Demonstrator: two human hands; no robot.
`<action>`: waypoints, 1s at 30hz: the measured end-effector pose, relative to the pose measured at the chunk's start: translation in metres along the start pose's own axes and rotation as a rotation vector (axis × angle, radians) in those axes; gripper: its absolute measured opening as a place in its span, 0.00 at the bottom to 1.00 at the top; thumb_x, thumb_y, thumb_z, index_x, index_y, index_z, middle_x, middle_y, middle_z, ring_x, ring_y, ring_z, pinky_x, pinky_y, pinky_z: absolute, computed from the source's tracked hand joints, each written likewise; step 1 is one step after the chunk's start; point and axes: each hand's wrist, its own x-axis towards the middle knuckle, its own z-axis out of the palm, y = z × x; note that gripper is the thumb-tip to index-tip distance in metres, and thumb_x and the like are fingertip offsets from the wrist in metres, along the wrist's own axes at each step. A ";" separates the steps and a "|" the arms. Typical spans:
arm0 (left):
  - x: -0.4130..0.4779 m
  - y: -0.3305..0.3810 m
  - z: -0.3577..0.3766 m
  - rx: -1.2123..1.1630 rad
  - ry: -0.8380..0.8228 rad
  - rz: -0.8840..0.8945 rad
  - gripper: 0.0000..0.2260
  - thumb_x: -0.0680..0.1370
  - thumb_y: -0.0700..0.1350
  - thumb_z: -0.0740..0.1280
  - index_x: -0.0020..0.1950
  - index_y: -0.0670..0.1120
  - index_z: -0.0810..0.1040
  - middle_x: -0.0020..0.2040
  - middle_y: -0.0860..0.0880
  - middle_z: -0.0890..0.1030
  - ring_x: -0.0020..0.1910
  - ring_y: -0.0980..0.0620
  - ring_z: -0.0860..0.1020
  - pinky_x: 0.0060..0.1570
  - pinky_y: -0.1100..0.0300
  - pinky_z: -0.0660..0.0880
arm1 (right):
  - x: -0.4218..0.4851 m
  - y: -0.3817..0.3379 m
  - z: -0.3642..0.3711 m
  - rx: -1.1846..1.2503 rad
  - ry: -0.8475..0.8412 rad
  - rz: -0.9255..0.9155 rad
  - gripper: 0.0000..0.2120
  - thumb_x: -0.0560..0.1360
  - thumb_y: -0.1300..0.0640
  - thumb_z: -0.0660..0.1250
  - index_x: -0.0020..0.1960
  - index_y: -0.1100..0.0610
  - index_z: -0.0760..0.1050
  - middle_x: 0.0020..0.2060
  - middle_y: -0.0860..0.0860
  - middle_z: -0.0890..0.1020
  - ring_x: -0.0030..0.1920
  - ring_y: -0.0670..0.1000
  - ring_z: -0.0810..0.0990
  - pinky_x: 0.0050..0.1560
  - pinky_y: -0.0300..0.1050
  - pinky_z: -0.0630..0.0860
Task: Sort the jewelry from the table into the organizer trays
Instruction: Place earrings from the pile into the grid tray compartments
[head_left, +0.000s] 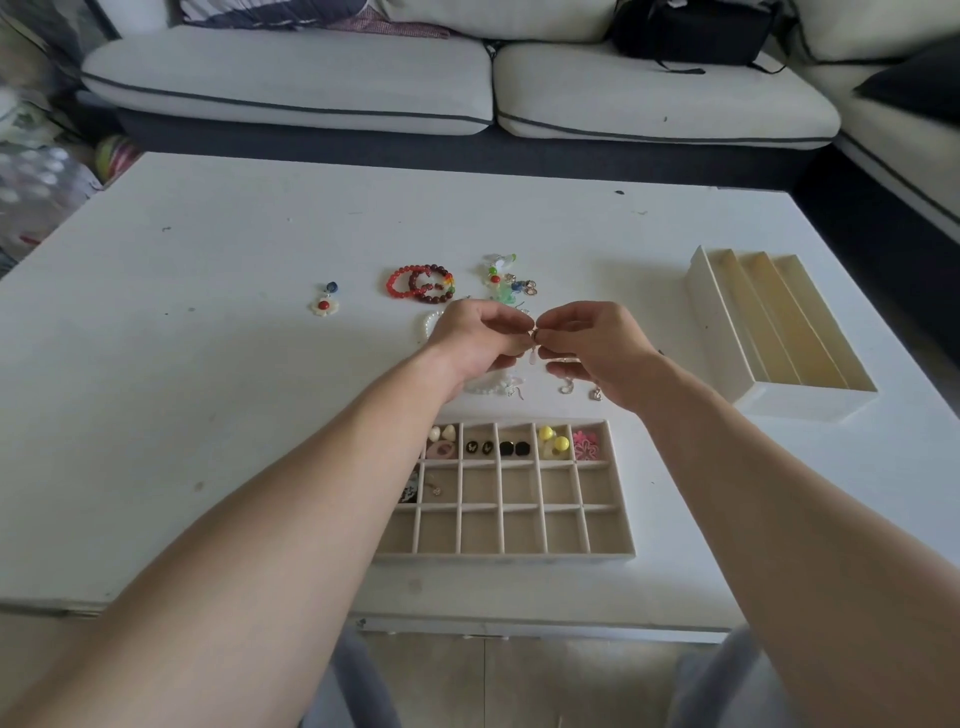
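**Between your two hands: one small piece, mid-sort**

Your left hand and right hand meet fingertip to fingertip above the tabletop. Both pinch a small piece with a pale drop hanging from it. It is too small to name surely, but is likely an earring. You seem to be at the pick-and-inspect step. Below your wrists lies the grid tray, its far row partly filled. Next, bring the piece back toward you and release it into a free cell. Beyond your knuckles, bracelets wait, and the long tray sits off your right hand.
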 end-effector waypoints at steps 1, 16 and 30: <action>0.001 0.000 0.000 -0.005 -0.002 0.001 0.09 0.74 0.35 0.76 0.47 0.48 0.84 0.45 0.50 0.86 0.46 0.52 0.84 0.49 0.59 0.82 | 0.000 0.000 -0.001 -0.002 0.000 0.000 0.05 0.74 0.67 0.74 0.45 0.58 0.83 0.39 0.53 0.85 0.39 0.50 0.85 0.45 0.46 0.82; -0.001 0.003 0.003 0.020 0.065 -0.021 0.07 0.77 0.38 0.74 0.51 0.48 0.82 0.47 0.49 0.85 0.44 0.53 0.83 0.41 0.62 0.78 | -0.002 0.000 -0.005 0.020 -0.043 0.054 0.05 0.76 0.65 0.73 0.49 0.57 0.83 0.42 0.53 0.87 0.40 0.50 0.85 0.46 0.46 0.83; -0.008 0.007 -0.004 0.084 0.095 -0.005 0.07 0.75 0.37 0.75 0.46 0.48 0.81 0.45 0.50 0.85 0.41 0.54 0.82 0.42 0.61 0.80 | 0.003 0.011 0.001 -0.255 -0.051 0.122 0.07 0.75 0.64 0.72 0.51 0.56 0.83 0.45 0.58 0.87 0.36 0.50 0.83 0.37 0.43 0.83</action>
